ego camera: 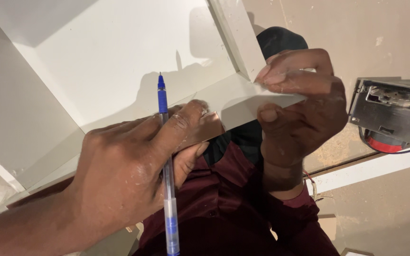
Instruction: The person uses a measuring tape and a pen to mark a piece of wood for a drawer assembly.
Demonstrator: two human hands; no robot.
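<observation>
The left hand (119, 180), fingers curled shut, holds a blue pen (167, 170) and presses on the near edge of the white panel (119, 61). The right hand (300, 109) pinches the panel's corner, beside a white strip (236, 33). This looks like marking the edge; next the pen tip must meet it steadily. A metal tool (395, 111) lies to the right.

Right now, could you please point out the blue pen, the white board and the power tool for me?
blue pen (162, 99): head view, on its blue upper barrel.
white board (119, 61): head view, on its bare flat face.
power tool (395, 114): head view, on its grey metal base plate.
</observation>
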